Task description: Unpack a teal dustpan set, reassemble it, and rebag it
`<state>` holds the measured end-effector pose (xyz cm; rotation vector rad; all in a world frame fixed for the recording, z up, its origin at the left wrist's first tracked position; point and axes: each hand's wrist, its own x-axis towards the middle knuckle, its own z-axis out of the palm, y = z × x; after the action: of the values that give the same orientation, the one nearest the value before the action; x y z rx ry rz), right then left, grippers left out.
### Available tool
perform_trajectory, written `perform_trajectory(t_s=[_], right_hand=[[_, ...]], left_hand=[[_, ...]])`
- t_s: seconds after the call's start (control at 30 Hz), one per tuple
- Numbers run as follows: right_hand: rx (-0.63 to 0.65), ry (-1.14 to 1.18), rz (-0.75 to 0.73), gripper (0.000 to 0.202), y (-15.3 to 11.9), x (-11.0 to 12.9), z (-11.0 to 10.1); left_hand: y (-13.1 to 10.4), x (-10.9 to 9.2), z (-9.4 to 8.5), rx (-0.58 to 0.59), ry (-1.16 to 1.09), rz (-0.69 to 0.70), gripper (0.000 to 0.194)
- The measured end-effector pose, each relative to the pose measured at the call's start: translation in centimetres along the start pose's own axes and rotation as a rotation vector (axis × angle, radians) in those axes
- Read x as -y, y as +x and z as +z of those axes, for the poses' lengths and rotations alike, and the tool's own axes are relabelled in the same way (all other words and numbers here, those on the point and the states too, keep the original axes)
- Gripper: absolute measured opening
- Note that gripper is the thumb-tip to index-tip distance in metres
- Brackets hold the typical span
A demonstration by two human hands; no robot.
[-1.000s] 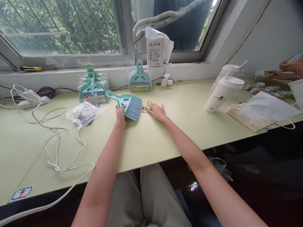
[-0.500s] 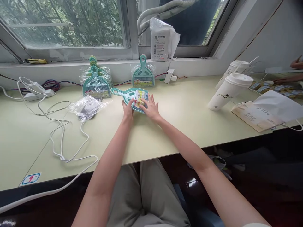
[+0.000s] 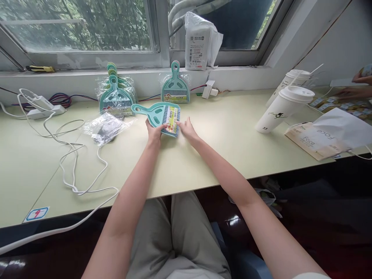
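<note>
Near the back edge of the surface (image 3: 203,155), the left hand (image 3: 154,133) grips the teal hand brush (image 3: 158,115) at its near rim. A colourful label card (image 3: 171,120) lies on its bristles, the print too small to read. The right hand (image 3: 188,129) rests loose, fingers touching the card's right edge. Toward the right edge lies a white paper bag (image 3: 325,135) printed "Face", beside a lidded cup (image 3: 283,109). Bagged dustpan sets (image 3: 116,97) lean against the back wall.
</note>
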<state>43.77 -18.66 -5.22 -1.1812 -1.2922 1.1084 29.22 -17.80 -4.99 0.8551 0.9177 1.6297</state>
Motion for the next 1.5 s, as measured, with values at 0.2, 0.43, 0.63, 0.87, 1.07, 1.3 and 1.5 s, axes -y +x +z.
perform_trajectory(t_s=[0.2,0.43,0.63,0.87,1.07,1.3,1.5], right_hand=[[0.131,0.422,0.176,0.033,0.0,0.3,-1.1],[0.118,0.504,0.137,0.024,0.0,0.7,-1.7],[-0.001,0.519,0.167,0.019,-0.3,1.3,-2.4],[-0.081,0.518,0.139,0.018,-0.1,1.1,-3.5],[-0.201,0.512,0.143,0.018,0.0,1.7,-4.4],[-0.055,0.474,0.133,0.018,-0.5,2.0,-4.3],[0.207,0.365,0.177,0.023,-1.5,2.5,-5.1]], left_hand=[[-0.4,0.1,0.1,0.102,0.034,0.011,0.087],[0.3,-2.2,-0.6,0.168,0.357,-0.017,0.045],[1.2,-5.2,-5.5,-0.211,1.258,0.355,0.041],[-1.2,-3.0,-4.2,0.34,1.465,0.327,0.031],[-1.8,-1.9,-2.7,0.292,1.347,0.363,0.031],[0.3,-2.6,-5.3,0.088,1.413,0.409,0.025],[1.2,-4.1,-7.2,0.03,1.399,0.375,0.025]])
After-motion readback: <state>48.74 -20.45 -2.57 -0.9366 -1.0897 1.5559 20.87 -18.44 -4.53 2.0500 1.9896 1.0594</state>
